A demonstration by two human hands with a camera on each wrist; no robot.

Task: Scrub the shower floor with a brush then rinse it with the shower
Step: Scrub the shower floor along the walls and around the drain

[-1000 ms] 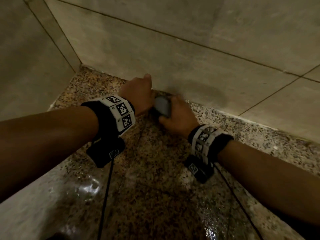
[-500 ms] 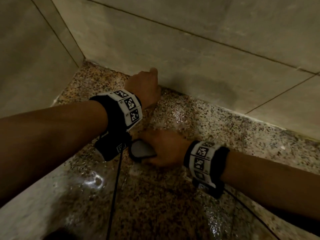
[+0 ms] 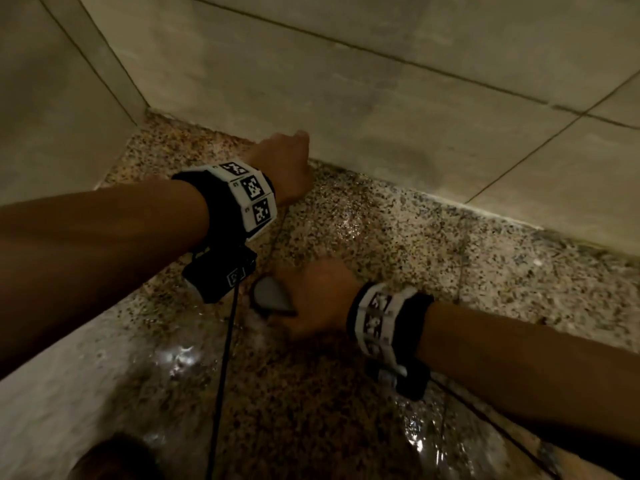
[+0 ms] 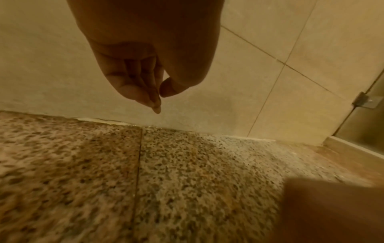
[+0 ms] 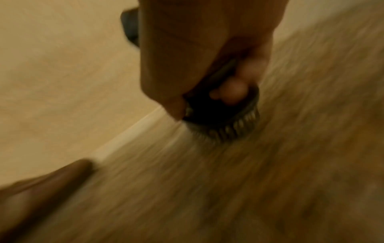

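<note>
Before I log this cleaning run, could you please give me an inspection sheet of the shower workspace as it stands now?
Surface: speckled granite shower floor, wet and glistening in patches.
Job's things: dark round scrubbing brush, bristles down on the floor; shower head not in view.
Clutter: nothing seen.
Hands: right hand grips the brush, blurred; left hand holds nothing, fingertips together near the wall.
Cables: black cables hang from both wrist cameras over the floor.
Surroundings: beige tiled walls; metal hinge on a glass panel at the right edge.
</note>
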